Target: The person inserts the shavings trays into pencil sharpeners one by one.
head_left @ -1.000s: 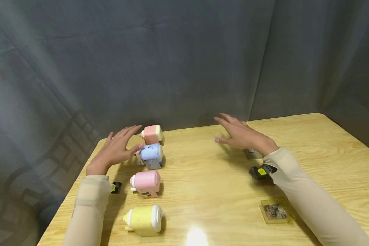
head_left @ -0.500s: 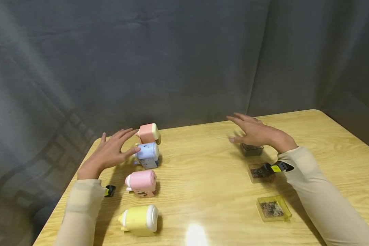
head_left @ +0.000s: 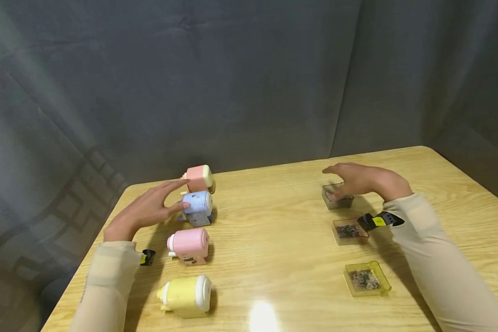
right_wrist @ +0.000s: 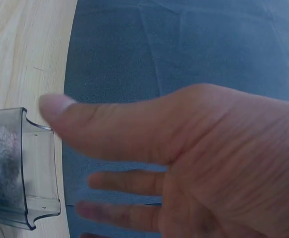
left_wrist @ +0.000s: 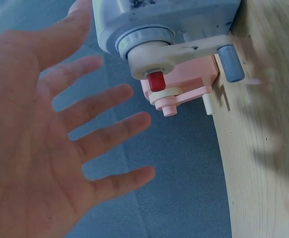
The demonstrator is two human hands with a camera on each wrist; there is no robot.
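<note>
Wooden tabletop (head_left: 274, 230), grey curtain behind | left hand (head_left: 147, 210) spread wide, thumb touching blue sharpener (head_left: 198, 207) near left edge | right hand (head_left: 363, 180) relaxed, empty, over grey tray (head_left: 336, 199).

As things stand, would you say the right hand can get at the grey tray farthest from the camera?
Probably yes: the right hand hovers open just over the grey tray, its thumb near the rim, with nothing between them.

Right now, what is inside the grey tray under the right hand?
The grey tray holds dark pencil shavings in the right wrist view. In the head view, the right hand covers its far part.
</note>
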